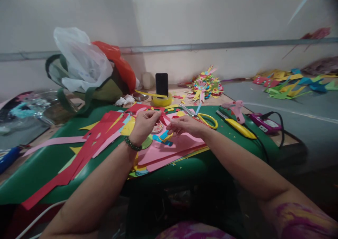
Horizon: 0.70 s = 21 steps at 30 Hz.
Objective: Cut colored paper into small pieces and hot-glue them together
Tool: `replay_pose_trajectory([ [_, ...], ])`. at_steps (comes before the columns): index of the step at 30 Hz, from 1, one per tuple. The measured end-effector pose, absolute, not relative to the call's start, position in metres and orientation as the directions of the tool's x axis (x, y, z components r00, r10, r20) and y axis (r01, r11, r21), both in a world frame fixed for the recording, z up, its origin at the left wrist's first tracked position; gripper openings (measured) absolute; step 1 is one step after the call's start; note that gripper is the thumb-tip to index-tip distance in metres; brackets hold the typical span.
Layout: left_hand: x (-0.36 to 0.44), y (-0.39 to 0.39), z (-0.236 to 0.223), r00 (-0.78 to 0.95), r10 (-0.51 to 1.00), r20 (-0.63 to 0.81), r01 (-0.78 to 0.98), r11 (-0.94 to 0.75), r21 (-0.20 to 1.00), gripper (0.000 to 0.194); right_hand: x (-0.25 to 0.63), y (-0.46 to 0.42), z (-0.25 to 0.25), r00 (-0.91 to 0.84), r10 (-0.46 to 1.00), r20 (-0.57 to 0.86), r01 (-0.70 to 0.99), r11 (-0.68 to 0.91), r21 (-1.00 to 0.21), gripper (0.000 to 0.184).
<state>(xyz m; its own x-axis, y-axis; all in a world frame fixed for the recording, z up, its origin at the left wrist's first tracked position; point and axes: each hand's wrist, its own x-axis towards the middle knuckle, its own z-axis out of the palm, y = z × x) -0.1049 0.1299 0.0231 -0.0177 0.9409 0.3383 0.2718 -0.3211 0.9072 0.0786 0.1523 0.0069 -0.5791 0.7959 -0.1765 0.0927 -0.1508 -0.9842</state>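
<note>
My left hand, with a dark bead bracelet at the wrist, pinches one end of a small red paper strip. My right hand has its fingertips closed on the strip's other end. Both hands hover over a stack of pink paper sheets. Just below the strip lie blue and yellow paper pieces and a round clear-looking roll. A green disc sits by my left wrist. Scissors with yellow handles lie open beyond my right hand.
Red paper strips spread across the green mat at left. A yellow-handled cutter, pink glue gun and purple power strip lie right. Behind stand a phone on yellow tape, a bag and colourful paper flowers.
</note>
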Motion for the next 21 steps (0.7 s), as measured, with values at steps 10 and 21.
replay_pose_trajectory([
  [10,-0.1054,0.1295,0.0229,0.022,0.926,0.378,0.293,-0.367,0.883,0.042,0.0752,0.1499,0.0074,-0.533,0.819,-0.211,0.111,-0.18,-0.977,0.039],
  [21,-0.1042,0.1305,0.0219,0.027,0.944,0.33,0.275,-0.324,0.905,0.04,0.0774,0.1549,0.0007,-0.581,0.8,-0.15,0.011,-0.177,-0.984,0.041],
])
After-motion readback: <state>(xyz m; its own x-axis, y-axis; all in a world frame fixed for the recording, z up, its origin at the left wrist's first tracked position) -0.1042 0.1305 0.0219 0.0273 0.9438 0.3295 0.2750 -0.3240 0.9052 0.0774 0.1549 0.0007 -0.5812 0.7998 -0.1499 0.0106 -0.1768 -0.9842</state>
